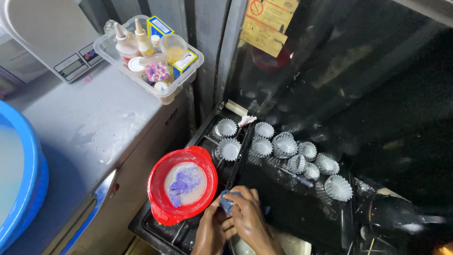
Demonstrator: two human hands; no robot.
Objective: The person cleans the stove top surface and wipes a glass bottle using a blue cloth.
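Note:
Low in the head view my left hand (211, 232) and my right hand (248, 216) meet around a small blue object (226, 203), both pinching it between the fingers. Just left of them stands a red bowl (159, 189) holding pale batter with a purple blob (184, 182). Beyond my hands several white paper cupcake liners (285, 146) lie scattered over a dark stove top (283, 203).
A grey counter (89, 127) runs along the left, with a blue basin (21, 179) at its edge, a white kitchen scale (52, 33) and a clear plastic tub (184, 75) of bottles, sprinkles and small boxes. Dark wall panels rise behind the stove.

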